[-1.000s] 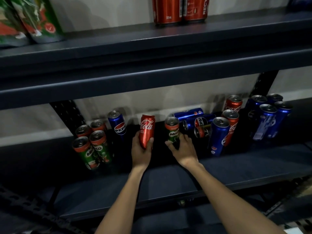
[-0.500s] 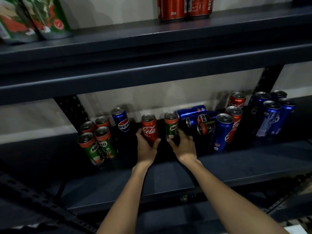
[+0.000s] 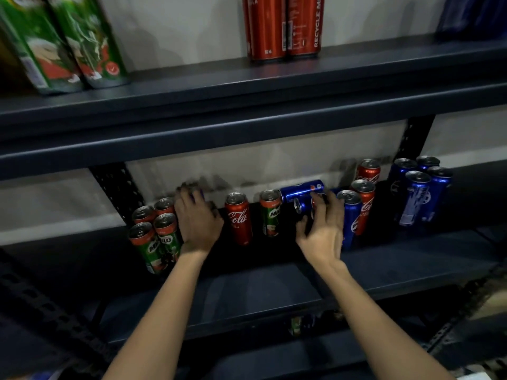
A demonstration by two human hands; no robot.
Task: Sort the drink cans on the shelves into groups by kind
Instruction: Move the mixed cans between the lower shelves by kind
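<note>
Now that the Coca-Cola can [image 3: 238, 218] stands alone at centre frame, the left hand [image 3: 198, 223] has moved to cover the Pepsi can, grip unclear; the right hand [image 3: 323, 223] reaches, fingers spread, into the lying cans [image 3: 301, 189].

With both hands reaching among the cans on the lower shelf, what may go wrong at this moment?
1. The right hand reaches into the blue cans lying on their sides; these look stacked and may roll or slide off when one is pulled.
2. The left hand is close beside the upright Milo cans near the shelf's front; a bump might tip one off.
3. The lone Coca-Cola can stands between both wrists and could be knocked.
</note>
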